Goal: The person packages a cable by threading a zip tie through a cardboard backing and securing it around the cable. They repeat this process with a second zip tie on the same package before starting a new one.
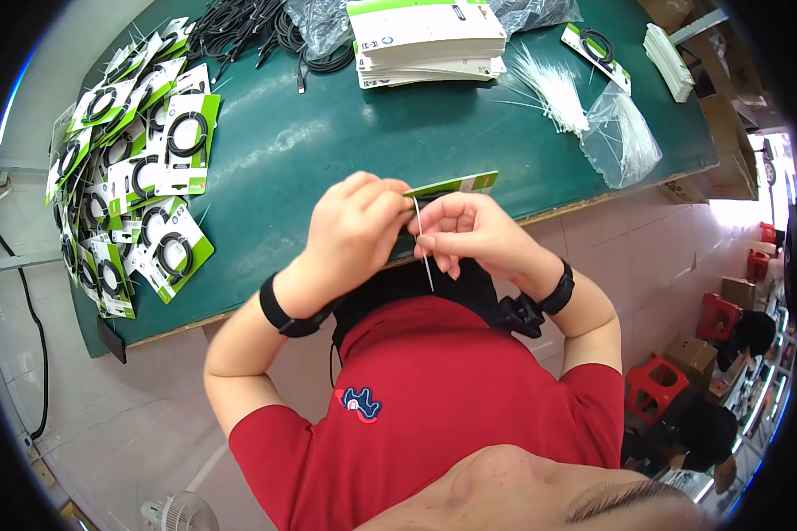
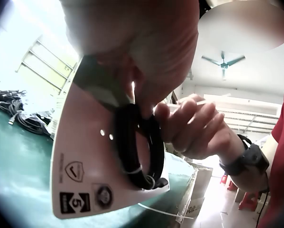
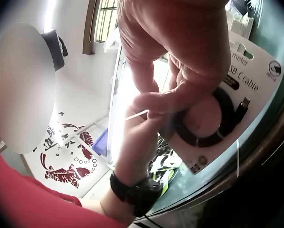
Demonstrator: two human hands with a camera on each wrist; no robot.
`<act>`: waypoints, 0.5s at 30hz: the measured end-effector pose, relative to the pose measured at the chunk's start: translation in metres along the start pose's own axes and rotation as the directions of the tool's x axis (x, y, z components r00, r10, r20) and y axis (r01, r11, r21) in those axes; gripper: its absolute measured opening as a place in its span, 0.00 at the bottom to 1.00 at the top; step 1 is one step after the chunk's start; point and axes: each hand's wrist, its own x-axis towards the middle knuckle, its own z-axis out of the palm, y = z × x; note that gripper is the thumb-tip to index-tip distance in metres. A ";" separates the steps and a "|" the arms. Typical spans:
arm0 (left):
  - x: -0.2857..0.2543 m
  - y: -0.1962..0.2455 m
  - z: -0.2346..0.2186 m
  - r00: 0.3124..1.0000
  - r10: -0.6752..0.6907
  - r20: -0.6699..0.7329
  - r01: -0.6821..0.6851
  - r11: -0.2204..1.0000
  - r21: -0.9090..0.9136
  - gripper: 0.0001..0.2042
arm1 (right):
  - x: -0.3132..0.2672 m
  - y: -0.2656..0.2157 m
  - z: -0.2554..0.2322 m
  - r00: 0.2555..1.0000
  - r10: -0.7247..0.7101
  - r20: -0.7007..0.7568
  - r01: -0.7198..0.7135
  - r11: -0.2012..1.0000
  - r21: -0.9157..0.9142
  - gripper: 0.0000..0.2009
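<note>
In the head view my left hand (image 1: pixel 356 226) grips a green-and-white card (image 1: pixel 456 185) at the table's near edge. A coiled black USB-C cable (image 3: pixel 218 116) lies against the card's printed face in the right wrist view. Thin white ties bind the coil in the left wrist view. My right hand (image 1: pixel 478 232) pinches a white cable tie (image 1: pixel 423 248) between thumb and fingers, close beside the left fingertips. The tie hangs down from the card, its lower end free. The left fingers hide part of the card.
Finished-looking cards with black coils (image 1: pixel 142 177) pile up at the table's left. Loose black cables (image 1: pixel 248 31), a stack of blank-looking cards (image 1: pixel 427 44) and a bundle of white ties (image 1: pixel 553 93) by a plastic bag (image 1: pixel 624 137) lie farther back. The green table (image 1: pixel 283 177) has a wooden edge.
</note>
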 end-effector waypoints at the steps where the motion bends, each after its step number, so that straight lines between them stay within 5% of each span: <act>1: 0.003 -0.002 -0.002 1.000 -0.002 -0.002 0.002 1.000 -0.001 0.08 | 0.002 -0.002 -0.002 1.000 -0.014 -0.008 0.014 0.998 -0.055 0.07; 5: 0.018 -0.005 -0.010 0.953 -0.204 0.223 0.227 0.970 -0.085 0.08 | 0.001 -0.022 -0.012 0.998 0.052 0.036 -0.039 0.956 -0.291 0.07; 8: 0.024 -0.003 -0.005 0.707 -0.467 0.531 0.635 0.750 -0.186 0.05 | 0.004 -0.018 -0.021 0.999 -0.027 0.031 0.035 0.946 -0.322 0.07; 9: 0.022 -0.005 -0.002 0.704 -0.468 0.533 0.638 0.747 -0.186 0.05 | 0.004 -0.016 -0.023 0.997 -0.068 0.029 0.073 0.939 -0.336 0.07; 12: 0.013 -0.011 0.011 0.434 -0.553 0.712 0.897 0.194 -0.396 0.06 | 0.005 -0.008 -0.025 0.979 -0.195 -0.052 0.136 0.829 -0.542 0.07; 15: 0.003 -0.010 0.015 0.378 -0.556 0.740 0.912 0.089 -0.399 0.06 | 0.008 0.003 -0.026 0.948 -0.301 -0.100 0.173 0.755 -0.633 0.06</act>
